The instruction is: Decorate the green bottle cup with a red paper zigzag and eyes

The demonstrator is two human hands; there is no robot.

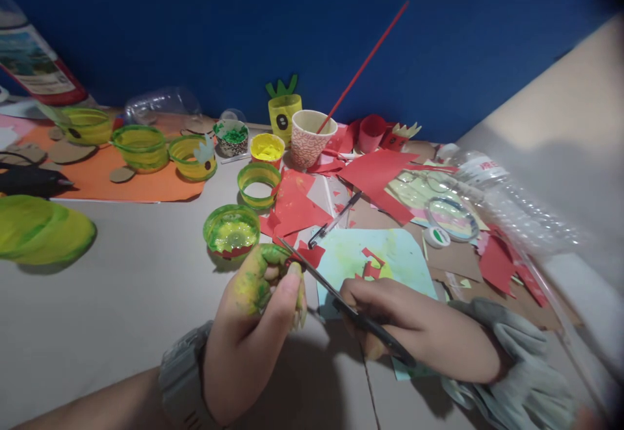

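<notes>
My left hand [260, 316], smeared with green and yellow paint, pinches a small piece of red paper [296, 264] between thumb and fingers. In my right hand [390, 313] is a pair of dark-handled scissors [324, 282], its blades reaching up to the red paper at my left fingertips. Whether the blades touch the paper I cannot tell. Just beyond my left hand sits a green-and-yellow painted plastic cup base [231, 228]. Under and behind my right hand lies a pale blue sheet [409, 254] with red paper scraps [373, 264] on it.
A pen [334, 220] and red paper sheets [377, 180] lie beyond my hands. Behind them stand a patterned cup [312, 141] with a red stick, a yellow paint pot [267, 149] and a green paint pot [231, 134]. Clear plastic bottle [524, 199] at right; orange sheet [141, 186] at left.
</notes>
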